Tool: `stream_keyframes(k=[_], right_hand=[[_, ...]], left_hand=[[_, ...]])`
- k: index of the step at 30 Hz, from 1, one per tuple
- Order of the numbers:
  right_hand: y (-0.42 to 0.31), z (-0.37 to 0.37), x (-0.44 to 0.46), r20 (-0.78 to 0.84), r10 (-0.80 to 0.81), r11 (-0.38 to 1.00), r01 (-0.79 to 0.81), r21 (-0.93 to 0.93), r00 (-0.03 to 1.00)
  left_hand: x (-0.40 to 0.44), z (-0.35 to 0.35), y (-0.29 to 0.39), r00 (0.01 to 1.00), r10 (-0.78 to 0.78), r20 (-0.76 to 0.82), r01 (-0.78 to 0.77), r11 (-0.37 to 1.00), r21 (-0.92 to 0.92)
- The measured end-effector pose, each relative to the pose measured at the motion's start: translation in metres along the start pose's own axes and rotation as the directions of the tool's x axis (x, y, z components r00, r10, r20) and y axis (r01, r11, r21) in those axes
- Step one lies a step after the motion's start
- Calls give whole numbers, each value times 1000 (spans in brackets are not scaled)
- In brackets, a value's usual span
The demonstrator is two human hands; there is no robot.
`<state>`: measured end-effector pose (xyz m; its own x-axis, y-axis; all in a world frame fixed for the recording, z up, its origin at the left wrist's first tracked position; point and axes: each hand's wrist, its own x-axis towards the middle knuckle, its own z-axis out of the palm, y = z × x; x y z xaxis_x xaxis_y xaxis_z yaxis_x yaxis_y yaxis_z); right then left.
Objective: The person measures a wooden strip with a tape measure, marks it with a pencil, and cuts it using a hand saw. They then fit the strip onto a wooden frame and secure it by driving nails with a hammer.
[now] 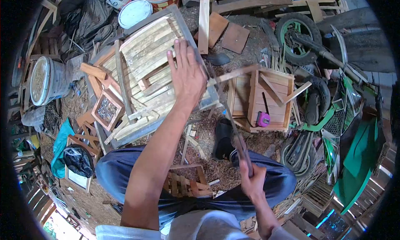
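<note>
We see L hand spread flat over the tabletop, prob. pinning the strip jutting out to its right; R hand, well apart, grips the saw. Saw blurred, contact w/ strip unclear. Looks like sawing; next stroke needs strip steady, saw square.

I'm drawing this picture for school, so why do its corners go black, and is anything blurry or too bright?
In the head view, black corners and bent-looking edges suggest a very wide lens; there too, the long tool in the right hand looks smeared, perhaps from moving, and the gap at lower left glares white.
</note>
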<state>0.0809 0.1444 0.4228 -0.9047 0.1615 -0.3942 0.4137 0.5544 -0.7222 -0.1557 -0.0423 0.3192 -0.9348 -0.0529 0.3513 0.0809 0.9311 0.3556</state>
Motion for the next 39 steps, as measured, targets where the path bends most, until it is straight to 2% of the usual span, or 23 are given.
stream_keyframes(k=[3, 5, 7, 9, 10, 11, 13, 15, 17, 19, 22, 25, 26, 30, 35, 39], right_hand=[[-40, 34, 69, -49, 20, 1000, -19, 12, 999], [-61, 47, 105, -65, -92, 995, 95, 36, 994], [-45, 40, 107, -60, -78, 996, 80, 40, 995], [-47, 27, 87, -39, -29, 1000, 29, 2, 999], [-52, 21, 67, -17, -3, 999, 2, -32, 1000], [-32, 13, 43, -5, -2, 991, 1, -136, 1000], [-32, -8, 1, -16, 54, 997, -55, -54, 998], [-40, -13, -9, 20, 223, 972, -221, -79, 975], [-47, 7, 31, -7, 53, 988, -53, -142, 999], [-66, 47, 97, -99, -25, 999, 27, 19, 995], [-89, 37, 108, -20, 19, 992, -22, -123, 1000], [-50, 46, 103, -141, -98, 993, 107, 53, 985], [-41, 48, 105, -148, -137, 988, 145, 45, 979], [-57, 33, 105, -33, -58, 998, 58, -18, 998], [-70, 29, 105, -44, -58, 994, 54, -92, 997], [-50, 38, 97, -99, -58, 996, 65, 61, 993]], left_hand=[[-8, 6, 1, 1000, 19, 19, -19, 1000, 3], [-4, 9, -3, 1000, 29, -12, -28, 999, 32], [-4, 3, 2, 999, 11, 31, -13, 999, 49], [-9, -4, 6, 997, 5, 82, -9, 999, 45], [-7, -3, 4, 998, 5, 55, -4, 1000, -16], [-6, -3, 4, 999, 5, 46, -4, 1000, -16], [-6, -1, 3, 999, -6, 44, 7, 1000, -24], [-8, 1, -1, 999, -9, 38, 10, 999, -37], [-7, 1, 1, 999, 10, 40, -9, 999, -33], [-8, 8, 1, 999, 15, 31, -14, 999, -33], [-9, 4, 1, 1000, 6, -8, -7, 997, -76], [-12, 4, 5, 1000, 10, -22, -12, 997, -75], [-11, 4, 6, 1000, 0, -14, -1, 997, -78], [-13, 2, 7, 1000, -13, -12, 12, 997, -79], [-12, -2, 6, 1000, -18, -24, 16, 995, -95], [-15, -3, 7, 1000, 12, -28, -15, 993, -118]])
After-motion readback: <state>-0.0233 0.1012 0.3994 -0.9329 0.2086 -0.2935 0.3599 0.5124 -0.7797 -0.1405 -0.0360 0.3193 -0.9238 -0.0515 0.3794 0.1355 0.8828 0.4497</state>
